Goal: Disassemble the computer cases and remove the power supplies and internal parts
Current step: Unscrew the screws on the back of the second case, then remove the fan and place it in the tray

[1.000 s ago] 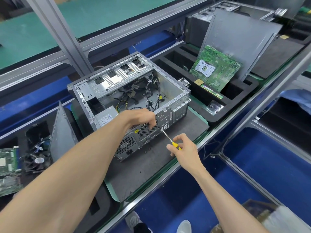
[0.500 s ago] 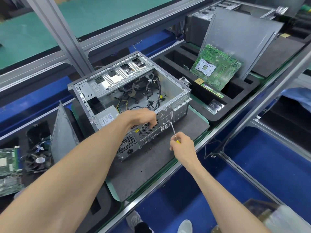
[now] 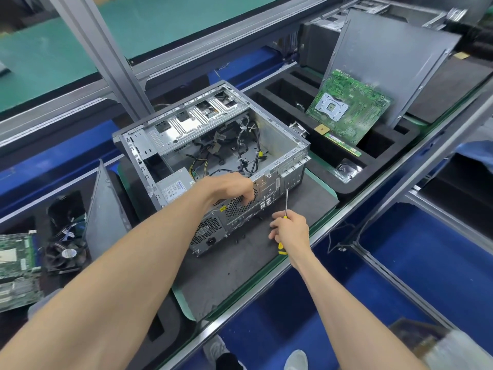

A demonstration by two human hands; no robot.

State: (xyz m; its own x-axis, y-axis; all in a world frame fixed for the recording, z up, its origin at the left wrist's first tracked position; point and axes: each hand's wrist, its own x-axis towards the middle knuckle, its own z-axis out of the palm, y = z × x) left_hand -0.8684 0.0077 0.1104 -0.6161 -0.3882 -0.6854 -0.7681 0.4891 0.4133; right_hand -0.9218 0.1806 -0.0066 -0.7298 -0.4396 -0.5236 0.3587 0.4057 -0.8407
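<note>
An open grey computer case (image 3: 277, 137) lies on its side on a dark mat (image 3: 240, 265), with loose cables inside. Its power supply (image 3: 173, 188) sits in the near left corner. My left hand (image 3: 229, 189) grips the top edge of the case's rear panel, fingers curled over the fan grille. My right hand (image 3: 289, 231) holds a yellow-handled screwdriver (image 3: 286, 204). The shaft points up at the rear panel near the expansion slots.
A black foam tray (image 3: 378, 169) to the right holds a green motherboard (image 3: 349, 109) leaning on a grey side panel (image 3: 386, 65). At the left stand another side panel (image 3: 106, 209), a cooling fan (image 3: 65, 253) and circuit boards (image 3: 16, 263). An aluminium post (image 3: 106, 49) rises behind the case.
My right hand has swung the screwdriver from pointing left to nearly upright, its tip now higher and further right on the rear panel. My left hand has stayed on the case.
</note>
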